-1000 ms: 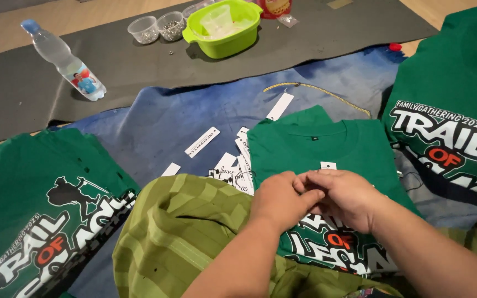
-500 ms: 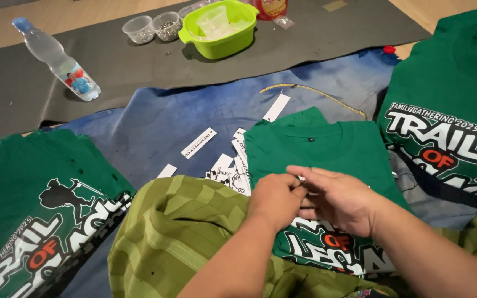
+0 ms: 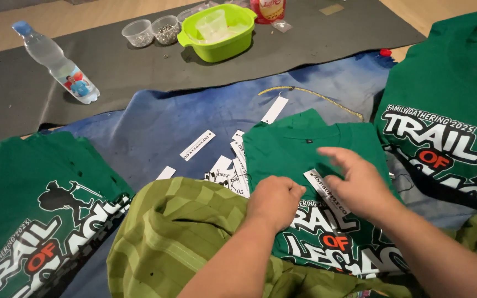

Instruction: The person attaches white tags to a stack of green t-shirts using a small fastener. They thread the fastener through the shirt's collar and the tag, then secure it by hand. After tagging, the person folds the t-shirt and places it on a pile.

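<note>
A folded green T-shirt (image 3: 305, 149) with a white and red print lies in front of me on a blue cloth (image 3: 194, 118). My left hand (image 3: 274, 201) rests on its chest as a closed fist. My right hand (image 3: 360, 185) hovers just to the right with fingers spread, blurred. Between the hands a white paper tag (image 3: 320, 185) lies on the shirt. Several more white tags (image 3: 227, 165) are scattered left of the shirt.
Further green printed shirts lie at the left (image 3: 34, 204) and right (image 3: 448, 110). An olive checked cloth (image 3: 178, 237) covers my lap. On a dark mat (image 3: 111, 72) at the back are a plastic bottle (image 3: 56, 60), two small cups (image 3: 153, 32) and a lime-green tub (image 3: 219, 33). A yellow cord (image 3: 316, 96) lies behind the shirt.
My hands were pressed together over the shirt. They have now parted: the right hand has opened and lifted to the right, and a white tag now lies on the shirt.
</note>
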